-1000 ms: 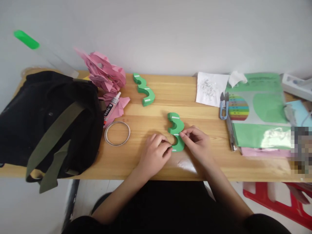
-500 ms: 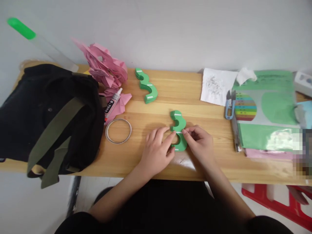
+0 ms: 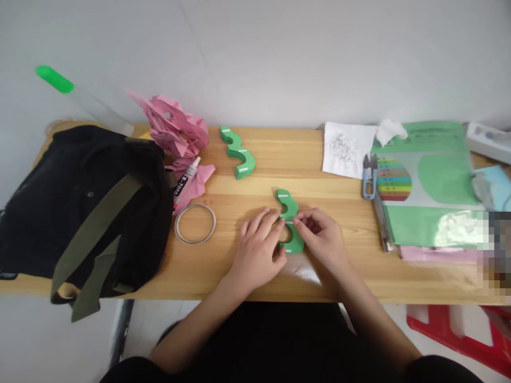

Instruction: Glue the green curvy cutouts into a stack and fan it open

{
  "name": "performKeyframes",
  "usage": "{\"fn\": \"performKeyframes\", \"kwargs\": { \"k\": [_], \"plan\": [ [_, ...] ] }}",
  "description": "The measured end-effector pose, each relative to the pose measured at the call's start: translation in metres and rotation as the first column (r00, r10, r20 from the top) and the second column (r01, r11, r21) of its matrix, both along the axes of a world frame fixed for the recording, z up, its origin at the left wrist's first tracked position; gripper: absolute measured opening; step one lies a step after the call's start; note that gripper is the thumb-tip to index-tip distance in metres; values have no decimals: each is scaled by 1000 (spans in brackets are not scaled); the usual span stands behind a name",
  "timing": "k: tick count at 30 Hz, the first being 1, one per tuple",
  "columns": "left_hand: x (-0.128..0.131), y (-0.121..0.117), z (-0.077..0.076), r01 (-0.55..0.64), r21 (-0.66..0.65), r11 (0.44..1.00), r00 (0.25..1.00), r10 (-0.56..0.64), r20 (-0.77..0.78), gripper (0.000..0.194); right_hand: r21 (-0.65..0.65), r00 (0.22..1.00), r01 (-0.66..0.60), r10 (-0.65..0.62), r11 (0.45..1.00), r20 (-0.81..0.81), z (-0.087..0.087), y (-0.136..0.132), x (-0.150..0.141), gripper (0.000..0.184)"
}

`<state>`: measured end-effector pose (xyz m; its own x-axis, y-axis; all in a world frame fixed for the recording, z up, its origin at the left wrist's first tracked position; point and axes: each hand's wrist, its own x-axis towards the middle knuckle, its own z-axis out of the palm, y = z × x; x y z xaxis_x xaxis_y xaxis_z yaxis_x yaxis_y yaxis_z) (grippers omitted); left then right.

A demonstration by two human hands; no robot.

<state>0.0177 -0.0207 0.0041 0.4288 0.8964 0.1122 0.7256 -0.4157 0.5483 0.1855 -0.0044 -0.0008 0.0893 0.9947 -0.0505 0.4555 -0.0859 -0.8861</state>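
A wavy green cutout (image 3: 296, 242), shaped like a 3 and seemingly several layers thick, lies before me with short white strips across it. My left hand (image 3: 257, 250) rests at its left side, fingers extended and fingertips touching its edge. At the right end of the middle white strip (image 3: 289, 222), thumb and forefinger of my right hand (image 3: 323, 234) are closed in a pinch. Whether they grip the strip or the cutout's edge is too small to tell. A second green stack (image 3: 244, 159) of the same shape, also with white strips, lies farther back.
Left are a black bag (image 3: 107, 159), crumpled pink paper (image 3: 179, 127), a B-7000 glue tube (image 3: 186, 180) and a tape roll (image 3: 176, 226). Right are a white sheet with small bits (image 3: 347, 165), blue thread snips (image 3: 369, 183), a green folder (image 3: 435, 226) and a power strip (image 3: 491, 142).
The camera view has shifted, so the table sits slightly lower in the picture. Both hands stay at the near green cutout, with hardly any visible movement.
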Motion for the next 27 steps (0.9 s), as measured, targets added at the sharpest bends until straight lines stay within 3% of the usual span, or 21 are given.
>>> {"fn": "performKeyframes", "kwargs": {
  "k": [6,12,15,27],
  "plan": [
    [-1,0,-3,3,11,1000,1000,-3,3,47,-54,994,-17,12,998,-107,2,11,0,26],
    [-1,0,-2,6,26,1000,1000,-5,-17,45,2,997,-14,14,1000,-76,0,28,0,28],
    [0,0,-1,3,28,1000,1000,-3,-13,47,-41,992,-2,-3,999,-126,-3,33,0,30],
    [1,0,-1,-1,0,1000,1000,1,-7,49,-145,981,62,-87,987,-176,0,35,1,35]
  ]
}}
